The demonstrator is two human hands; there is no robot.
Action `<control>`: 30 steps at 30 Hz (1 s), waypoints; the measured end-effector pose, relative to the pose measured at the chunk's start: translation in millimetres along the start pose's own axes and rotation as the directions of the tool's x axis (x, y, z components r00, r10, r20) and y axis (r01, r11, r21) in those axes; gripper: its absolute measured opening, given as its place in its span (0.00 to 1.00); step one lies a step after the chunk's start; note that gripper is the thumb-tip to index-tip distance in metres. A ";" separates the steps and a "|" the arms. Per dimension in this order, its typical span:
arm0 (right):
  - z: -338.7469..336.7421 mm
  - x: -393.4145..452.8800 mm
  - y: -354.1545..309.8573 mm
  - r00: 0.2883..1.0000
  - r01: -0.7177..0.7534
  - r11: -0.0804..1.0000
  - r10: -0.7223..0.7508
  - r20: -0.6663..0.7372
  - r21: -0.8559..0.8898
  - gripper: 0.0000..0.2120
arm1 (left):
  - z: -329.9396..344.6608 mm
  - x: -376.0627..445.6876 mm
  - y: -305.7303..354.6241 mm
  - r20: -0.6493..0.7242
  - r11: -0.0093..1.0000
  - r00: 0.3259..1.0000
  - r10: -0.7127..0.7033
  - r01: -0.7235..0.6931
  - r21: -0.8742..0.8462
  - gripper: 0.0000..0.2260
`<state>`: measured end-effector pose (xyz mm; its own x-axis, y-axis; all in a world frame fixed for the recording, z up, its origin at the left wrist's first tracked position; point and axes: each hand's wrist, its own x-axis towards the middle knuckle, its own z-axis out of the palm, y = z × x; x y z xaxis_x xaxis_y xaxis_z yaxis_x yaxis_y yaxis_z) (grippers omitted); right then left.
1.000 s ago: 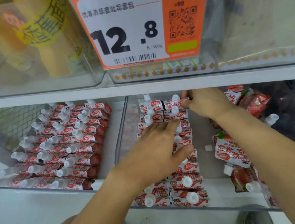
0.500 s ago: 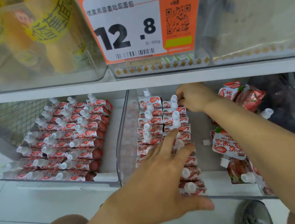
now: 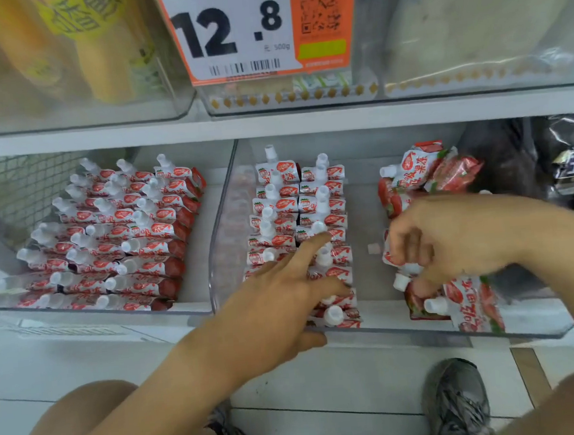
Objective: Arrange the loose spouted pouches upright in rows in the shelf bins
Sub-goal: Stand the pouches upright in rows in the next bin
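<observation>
1. Two neat pouch rows (image 3: 299, 223) already stand in my clear bin (image 3: 494, 333); loose pouches (image 3: 456, 293) lie flat to their right, spouts pointing left.
2. My right hand (image 3: 452, 238) is nearer, fingers curled round one loose pouch.
3. My left hand (image 3: 282, 300) rests flat-fingered on the rows.
4. Left bin (image 3: 90, 310) looks full of leaning rows.

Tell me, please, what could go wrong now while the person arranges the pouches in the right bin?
1. The left hand rests with straight fingers on the two upright rows; a careless push could tip them over.
2. The right hand curls round a loose pouch in the pile; lifting it may drag its neighbours along.
3. One pouch lies against the bin's low front wall and might slip out.
</observation>
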<state>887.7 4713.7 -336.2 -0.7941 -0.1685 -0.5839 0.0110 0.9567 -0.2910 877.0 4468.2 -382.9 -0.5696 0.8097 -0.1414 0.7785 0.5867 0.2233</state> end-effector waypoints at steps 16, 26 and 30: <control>24.1 -19.3 17.4 0.891 0.243 0.968 -0.197 -0.409 0.064 0.14 | -17.5 20.5 4.7 -0.194 0.942 0.975 -0.106 0.036 -0.334 0.30; 35.0 0.6 27.4 0.954 0.248 0.854 -0.297 0.039 0.457 0.09 | -3.6 29.9 32.0 -0.103 0.910 0.994 0.036 -0.075 -0.408 0.25; 29.2 -1.2 37.9 0.992 0.106 0.972 -0.090 -0.087 0.211 0.02 | 2.8 32.2 41.3 -0.024 0.958 0.999 0.045 -0.050 -0.282 0.23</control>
<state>906.8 4743.2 -368.6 -0.8417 -0.2324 -0.4875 0.0545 0.8615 -0.5048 891.5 4518.6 -380.9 -0.5401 0.8346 -0.1085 0.6996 0.5169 0.4934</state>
